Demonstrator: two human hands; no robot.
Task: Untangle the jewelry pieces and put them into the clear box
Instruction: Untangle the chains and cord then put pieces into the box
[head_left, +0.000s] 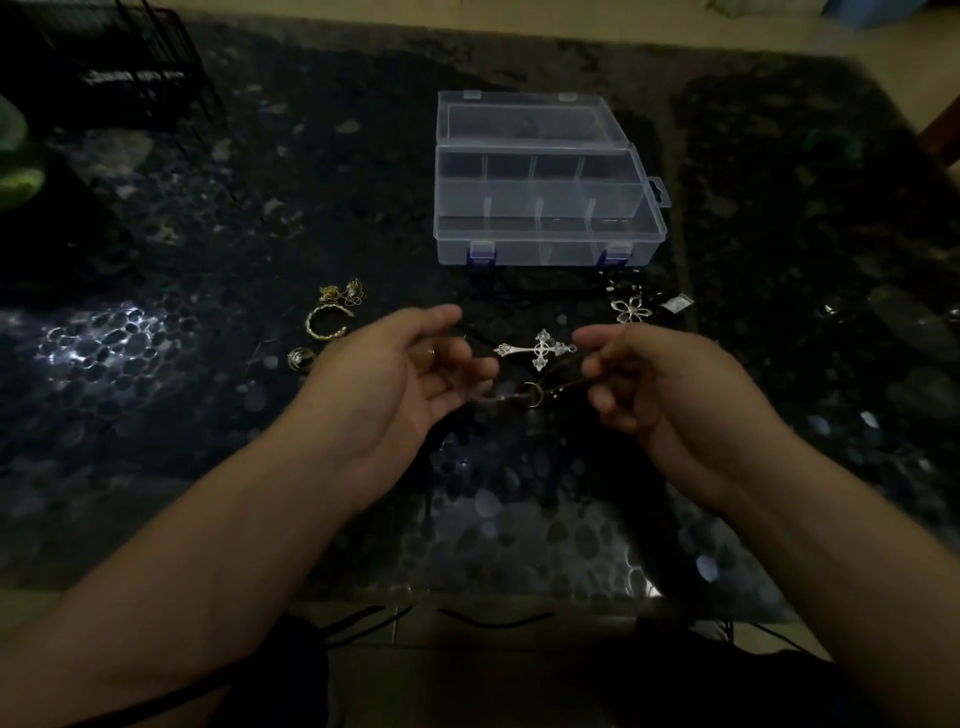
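Observation:
The clear box stands open in the middle of the dark table, its lid tilted back and its compartments bare. Just in front of it hangs a silver cross pendant on a dark cord. My right hand pinches that cord beside the cross's ring end. My left hand hovers palm up to the left of the cross, fingers loosely curled, a thin cord running by its fingertips. A small ring-shaped piece dangles between the hands.
A gold bangle and gold earrings lie left of the hands, a round bead below them. A silver flower pendant and a small silver piece lie right of the box. A black wire rack stands far left.

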